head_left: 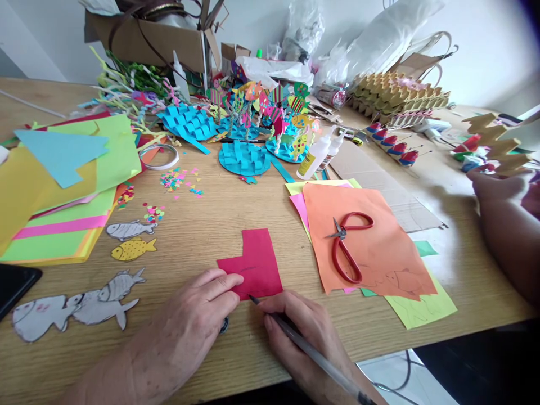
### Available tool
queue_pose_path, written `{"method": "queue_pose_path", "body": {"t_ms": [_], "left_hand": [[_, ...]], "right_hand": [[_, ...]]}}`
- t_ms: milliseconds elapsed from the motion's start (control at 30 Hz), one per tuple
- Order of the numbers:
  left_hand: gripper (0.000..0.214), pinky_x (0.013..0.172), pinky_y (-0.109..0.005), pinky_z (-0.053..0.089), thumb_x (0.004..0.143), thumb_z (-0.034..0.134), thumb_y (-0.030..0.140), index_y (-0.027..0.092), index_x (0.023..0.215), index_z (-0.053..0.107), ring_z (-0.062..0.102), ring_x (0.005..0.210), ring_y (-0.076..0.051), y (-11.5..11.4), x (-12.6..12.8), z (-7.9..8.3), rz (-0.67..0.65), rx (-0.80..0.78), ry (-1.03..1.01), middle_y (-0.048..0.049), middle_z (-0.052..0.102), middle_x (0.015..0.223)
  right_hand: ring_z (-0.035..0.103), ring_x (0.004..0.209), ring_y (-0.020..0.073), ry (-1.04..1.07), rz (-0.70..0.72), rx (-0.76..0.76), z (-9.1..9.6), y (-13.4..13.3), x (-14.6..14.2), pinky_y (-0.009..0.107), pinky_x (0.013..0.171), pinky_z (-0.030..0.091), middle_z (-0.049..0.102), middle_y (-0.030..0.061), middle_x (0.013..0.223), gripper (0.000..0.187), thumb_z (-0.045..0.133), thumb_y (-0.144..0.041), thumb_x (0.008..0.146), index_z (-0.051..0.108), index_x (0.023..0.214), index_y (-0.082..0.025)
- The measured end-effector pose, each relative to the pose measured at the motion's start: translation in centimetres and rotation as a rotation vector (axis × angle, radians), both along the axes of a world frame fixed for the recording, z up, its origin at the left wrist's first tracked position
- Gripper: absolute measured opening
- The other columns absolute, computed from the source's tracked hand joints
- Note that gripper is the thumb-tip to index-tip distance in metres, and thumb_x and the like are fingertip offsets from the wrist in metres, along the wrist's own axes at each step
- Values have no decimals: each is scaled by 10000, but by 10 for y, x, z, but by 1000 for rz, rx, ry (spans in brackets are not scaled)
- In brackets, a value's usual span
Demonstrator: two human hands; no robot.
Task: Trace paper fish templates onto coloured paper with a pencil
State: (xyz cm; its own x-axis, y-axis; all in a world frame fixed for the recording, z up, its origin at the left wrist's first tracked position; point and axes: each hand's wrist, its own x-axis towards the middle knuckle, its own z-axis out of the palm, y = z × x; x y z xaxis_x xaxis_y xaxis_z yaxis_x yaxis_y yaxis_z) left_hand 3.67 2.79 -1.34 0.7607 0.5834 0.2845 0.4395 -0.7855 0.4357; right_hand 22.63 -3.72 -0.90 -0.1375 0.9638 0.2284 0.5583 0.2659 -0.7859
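My right hand (307,337) is closed around a pen (310,351) with a clear barrel, its dark tip touching the lower edge of a red piece of paper (260,259). The paper is L-shaped and carries a short thin dark line. On its left part my left hand (198,309) lies with fingers stretched out, pressing it to the table. A small dark round object (224,325) shows partly beneath that hand; I cannot tell what it is. To the right, red-handled scissors (343,247) rest with blades slightly apart on orange paper (375,225) bearing a drawn fish.
Left of my hands lie a yellow paper fish (133,249), several grey paper fish (93,306) and a coloured paper stack (63,225). Blue woven paper discs (244,157) and glue bottles (314,154) stand farther back. Another person's arm (506,236) reaches in at right.
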Motion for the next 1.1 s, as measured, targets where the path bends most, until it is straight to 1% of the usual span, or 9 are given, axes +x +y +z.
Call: {"method": "queue_pose_path", "body": {"t_ms": [233,467,667,800,1100], "left_hand": [[379,897,-375,528,786,334,-45,168,921,617,568,1054,-194,0,-1,2,-7,-1,11,-46,647,1106],[371,894,-379,532,781,336,-43,163,897,623,578,1039,-200,1,0,3,-14,17,30,-55,652,1097],[412,906,-389,529,746,331,-50,174,925,626,571,1063,-198,0,-1,2,-1,3,29,-41,651,1110],[407,917,-372,522,757,331,-47,179,930,622,566,1066,-185,0,-1,3,2,-7,21,-33,646,1118],[459,922,-379,517,688,317,-75,179,906,631,561,1070,-189,0,-1,4,1,-1,49,-32,649,1103]], "right_hand": [[578,599,109,-8,3,8,0,1,1,207,570,443,620,3,695,154,454,-88,816,564,845,-191],[563,580,103,7,-16,0,2,0,1,198,544,433,601,-6,678,149,452,-92,813,558,832,-195],[561,578,102,-6,-9,-9,3,1,0,199,552,430,597,-2,675,151,444,-90,819,562,827,-185],[564,577,103,-7,-18,-13,3,0,1,199,538,429,593,-5,668,149,442,-91,813,554,818,-189],[569,579,110,-20,-36,-22,7,-1,5,209,524,427,610,-5,681,141,456,-106,814,561,829,-199]]}}
